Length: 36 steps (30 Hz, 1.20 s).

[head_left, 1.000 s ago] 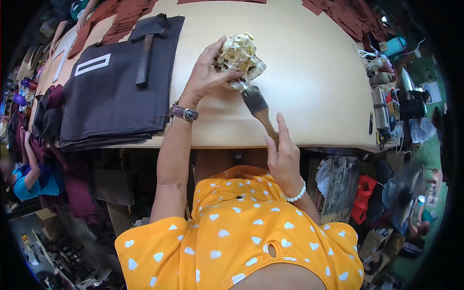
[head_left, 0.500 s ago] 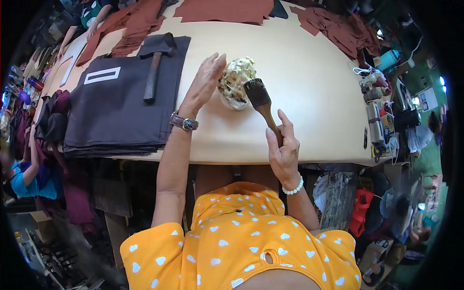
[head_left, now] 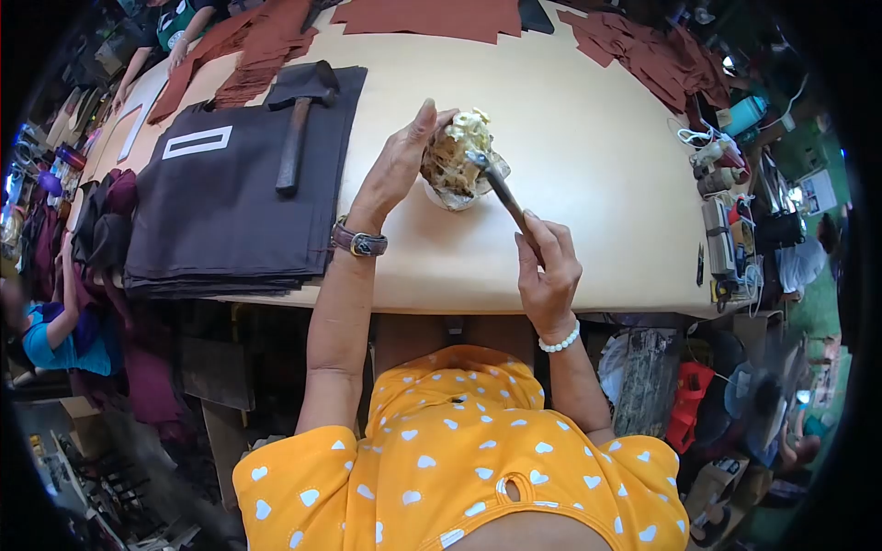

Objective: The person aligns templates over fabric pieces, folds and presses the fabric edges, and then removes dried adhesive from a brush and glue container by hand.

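My right hand (head_left: 551,266) is closed around the handle of a brush (head_left: 504,198). The brush slants up and left, its head, seen edge-on with pale matter on it, at the front right of a tub (head_left: 452,195). Thick cream and brown residue crusts over the tub, and what it contains I cannot make out. My left hand (head_left: 401,170) grips the tub's left side, thumb pointing up and fingers partly hidden behind it. Left of that hand, a hammer (head_left: 292,147) lies on a stack of dark fabric pieces (head_left: 230,220).
A white rectangular frame template (head_left: 197,142) lies on the dark stack. Rust-brown fabric (head_left: 432,18) covers parts of the table's far side. Cords and small items (head_left: 721,184) line the right edge. Other people are at the left, one in a blue sleeve (head_left: 55,340).
My left hand has closed in on the tub, fingers now behind it. The brush has turned from flat-on to edge-on, and its head has come against the tub.
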Each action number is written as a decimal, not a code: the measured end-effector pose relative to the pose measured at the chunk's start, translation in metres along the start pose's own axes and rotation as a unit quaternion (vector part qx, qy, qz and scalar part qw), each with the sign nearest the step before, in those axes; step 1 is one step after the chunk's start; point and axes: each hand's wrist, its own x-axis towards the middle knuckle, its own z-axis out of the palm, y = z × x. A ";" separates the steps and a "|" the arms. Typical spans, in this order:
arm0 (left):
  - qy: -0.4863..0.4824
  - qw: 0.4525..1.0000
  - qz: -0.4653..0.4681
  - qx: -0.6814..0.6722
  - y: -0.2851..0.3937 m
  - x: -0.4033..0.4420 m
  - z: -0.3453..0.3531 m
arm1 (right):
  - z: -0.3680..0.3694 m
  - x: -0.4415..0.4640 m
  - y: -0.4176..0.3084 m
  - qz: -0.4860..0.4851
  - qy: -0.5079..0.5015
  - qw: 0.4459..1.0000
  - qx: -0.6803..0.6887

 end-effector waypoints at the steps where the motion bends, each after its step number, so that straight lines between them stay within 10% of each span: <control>1: 0.005 1.000 0.011 0.003 -0.002 0.002 -0.002 | 0.001 0.000 -0.002 0.064 -0.028 0.996 0.058; 5: 0.011 0.999 0.038 -0.004 -0.006 0.009 -0.003 | 0.005 0.015 -0.014 0.288 -0.063 0.913 0.281; 36: 0.106 0.982 0.072 0.139 -0.015 0.022 0.022 | -0.037 -0.013 -0.014 0.298 -0.090 0.930 0.194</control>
